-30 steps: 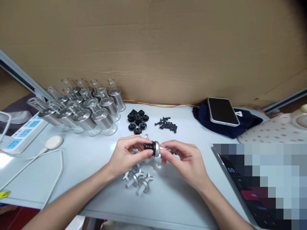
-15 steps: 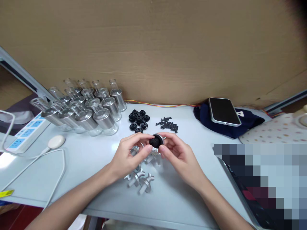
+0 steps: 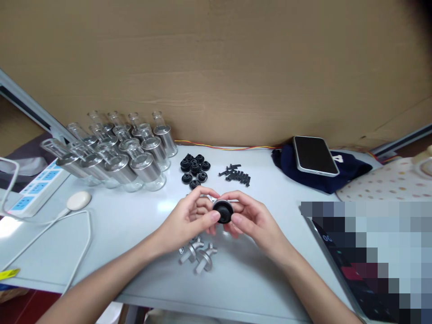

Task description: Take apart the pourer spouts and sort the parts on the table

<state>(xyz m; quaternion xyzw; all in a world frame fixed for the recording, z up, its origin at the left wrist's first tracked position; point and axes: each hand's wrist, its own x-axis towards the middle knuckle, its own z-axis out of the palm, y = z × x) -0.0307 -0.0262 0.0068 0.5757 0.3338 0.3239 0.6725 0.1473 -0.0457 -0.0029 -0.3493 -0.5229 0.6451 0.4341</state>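
Note:
Between both hands, over the middle of the table, is a pour spout (image 3: 223, 212) with a silver rim and a black rubber stopper facing me. My left hand (image 3: 197, 216) pinches it from the left, thumb at the lower edge. From the right, the thumb and fingers of my right hand (image 3: 251, 220) grip its rim. Below the left hand lie silver metal pour spouts (image 3: 205, 261); others are hidden by the hands. Beyond the hands sit a cluster of black rubber stoppers (image 3: 195, 168) and a pile of small black plastic pieces (image 3: 238, 175).
Glass bottles with metal bands (image 3: 118, 166) stand at the back left, near a power strip (image 3: 38, 189) and a white cable with a round puck (image 3: 78, 200). A phone (image 3: 315, 155) rests on dark blue cloth (image 3: 286, 164) at right. A cardboard wall (image 3: 216, 72) closes the back.
Both hands have tilted the pour spout so its black stopper now faces me rather than left, and have brought it slightly lower and nearer. The things on the table have not moved.

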